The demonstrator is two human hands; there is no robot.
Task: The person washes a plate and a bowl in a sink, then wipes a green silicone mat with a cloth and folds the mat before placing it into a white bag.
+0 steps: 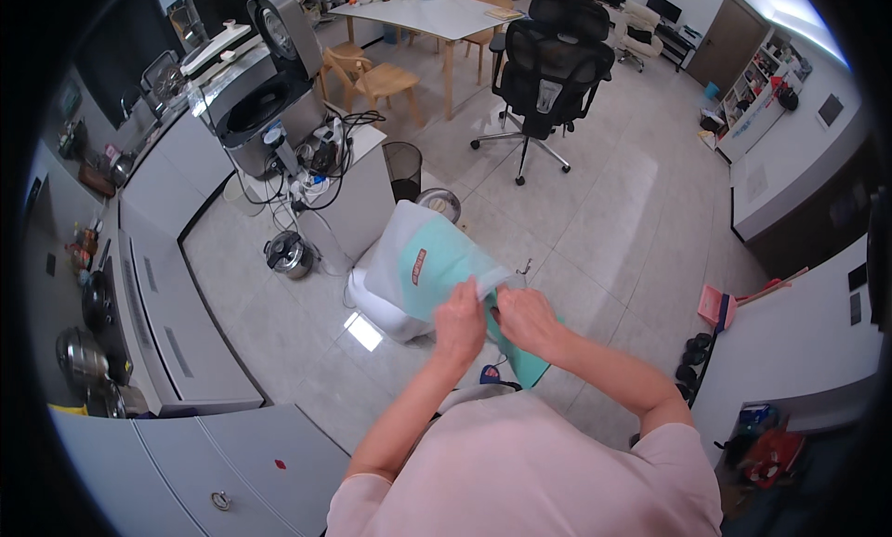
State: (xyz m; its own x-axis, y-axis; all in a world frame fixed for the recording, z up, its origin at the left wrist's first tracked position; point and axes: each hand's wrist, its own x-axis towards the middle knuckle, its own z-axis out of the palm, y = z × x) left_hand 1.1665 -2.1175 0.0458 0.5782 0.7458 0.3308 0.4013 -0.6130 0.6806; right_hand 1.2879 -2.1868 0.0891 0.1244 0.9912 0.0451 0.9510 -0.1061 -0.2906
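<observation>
A translucent plastic bag [387, 258] stretches out in front of me, with a teal item [446, 255] showing through its film and a small red label on it. My left hand [461, 322] pinches the bag's near edge. Close beside it, my right hand [526, 319] is closed at the bag's mouth, where teal material [526, 363] comes out and hangs below my wrist. Whether the right fingers hold the film, the teal material or both cannot be told. Under the bag, a white rounded object [387, 310] rests on the floor, partly covered.
A counter [362, 181] at the left carries an open-lidded cooker [272, 98] and tangled cables. On the floor are a metal pot [289, 253], a round metal lid [440, 204] and a mesh wastebasket [404, 171]. A black office chair [550, 63] stands ahead.
</observation>
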